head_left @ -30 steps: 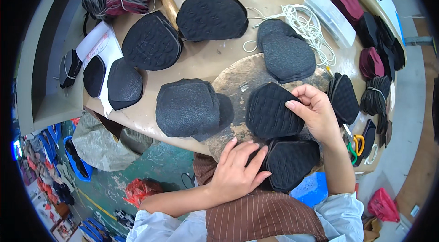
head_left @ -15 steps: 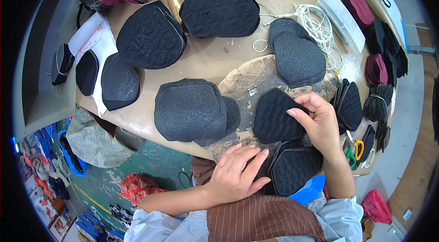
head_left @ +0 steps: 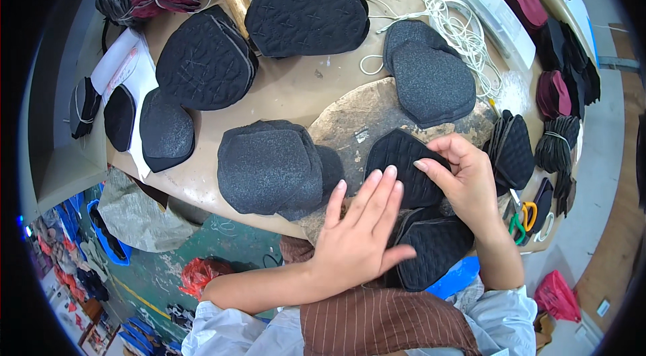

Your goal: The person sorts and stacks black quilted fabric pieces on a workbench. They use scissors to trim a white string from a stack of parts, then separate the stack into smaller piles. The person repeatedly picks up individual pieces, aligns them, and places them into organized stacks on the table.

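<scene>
My right hand pinches the right edge of a black quilted fabric piece between thumb and fingers. This piece lies on a worn round board. With fingers stretched out and the palm down, my left hand covers the piece's lower left edge; whether it presses on it I cannot tell. Just below, at the table's near edge, sits a stack of similar quilted pieces, partly behind my left thumb. Left of the board rests a pile of dark grey speckled pieces.
More grey speckled pieces lie at the board's far side, beside tangled white cord and a clear plastic box. Larger quilted stacks stand farther back. To the right are a tied quilted bundle and orange-and-green-handled scissors.
My left hand has moved up and right, from the table's near edge onto the quilted piece's lower left side. My right hand keeps its pinch. The view has shifted slightly.
</scene>
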Demonstrator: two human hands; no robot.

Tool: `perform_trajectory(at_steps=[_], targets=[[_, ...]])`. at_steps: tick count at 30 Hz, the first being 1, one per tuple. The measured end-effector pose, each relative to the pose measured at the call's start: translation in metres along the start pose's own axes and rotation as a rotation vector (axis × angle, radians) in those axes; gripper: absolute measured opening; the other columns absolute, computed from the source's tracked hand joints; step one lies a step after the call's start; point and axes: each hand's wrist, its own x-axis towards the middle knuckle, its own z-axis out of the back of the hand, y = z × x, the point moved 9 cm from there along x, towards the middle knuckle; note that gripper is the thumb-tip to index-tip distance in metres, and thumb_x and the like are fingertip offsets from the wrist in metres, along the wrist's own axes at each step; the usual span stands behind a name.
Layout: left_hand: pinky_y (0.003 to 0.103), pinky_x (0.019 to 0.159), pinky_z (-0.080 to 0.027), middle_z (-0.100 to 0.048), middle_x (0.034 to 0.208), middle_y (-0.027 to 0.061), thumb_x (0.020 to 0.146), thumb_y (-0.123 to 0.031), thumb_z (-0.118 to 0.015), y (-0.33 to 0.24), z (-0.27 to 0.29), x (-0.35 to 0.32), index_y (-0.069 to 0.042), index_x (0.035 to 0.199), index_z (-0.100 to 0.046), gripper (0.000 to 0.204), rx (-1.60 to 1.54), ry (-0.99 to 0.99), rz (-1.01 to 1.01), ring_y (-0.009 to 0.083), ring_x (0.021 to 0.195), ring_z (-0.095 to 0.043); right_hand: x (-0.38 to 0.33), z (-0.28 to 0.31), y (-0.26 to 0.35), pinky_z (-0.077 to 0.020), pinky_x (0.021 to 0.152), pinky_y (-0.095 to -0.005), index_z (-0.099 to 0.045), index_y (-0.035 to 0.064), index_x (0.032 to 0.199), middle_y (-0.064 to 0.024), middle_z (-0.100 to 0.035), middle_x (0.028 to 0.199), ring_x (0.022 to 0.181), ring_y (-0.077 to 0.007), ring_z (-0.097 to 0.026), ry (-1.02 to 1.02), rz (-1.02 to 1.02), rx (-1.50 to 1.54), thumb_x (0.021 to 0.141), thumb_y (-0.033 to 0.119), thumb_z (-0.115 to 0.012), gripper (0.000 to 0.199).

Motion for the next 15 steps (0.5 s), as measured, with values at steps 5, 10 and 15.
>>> perform_trajectory(at_steps=[5,10,15], targets=[[0.046,0.092,-0.030,-0.041,0.144,0.0095,0.081,-0.057,-0.053,0.004,0.003,0.029,-0.013,0.128,-0.056,0.064,0.107,-0.020,0.117,0.0258,0.120,-0.042,0.012,0.001,0.031,-0.0462,0.061,-0.0387,-0.057,-0.0008,0.079,-0.0195,-0.059,0.078,0.068,-0.0353,-0.060,0.097,0.077,-0.517,0.077,0.014,-0.072,0.022],[0.047,0.098,-0.036,-0.043,0.136,0.0244,0.082,-0.029,-0.067,0.011,0.036,0.034,0.000,0.121,-0.058,0.049,-0.113,-0.172,0.075,0.0368,0.121,-0.045,0.008,0.019,0.053,-0.0454,0.066,-0.0384,-0.056,0.0007,0.075,-0.0136,-0.054,0.077,0.070,-0.0295,-0.056,-0.092,0.458,-0.344,0.076,0.010,-0.071,0.018],[0.037,0.096,-0.044,-0.045,0.133,0.0240,0.085,-0.006,-0.060,0.010,0.086,-0.003,0.005,0.128,-0.047,0.046,-0.451,-0.364,0.026,0.0326,0.115,-0.054,-0.033,0.097,0.055,-0.0471,0.076,-0.0226,-0.053,0.0013,0.107,-0.0070,-0.062,0.101,0.086,-0.0092,-0.058,-0.360,0.484,0.518,0.083,-0.001,-0.065,0.027]])
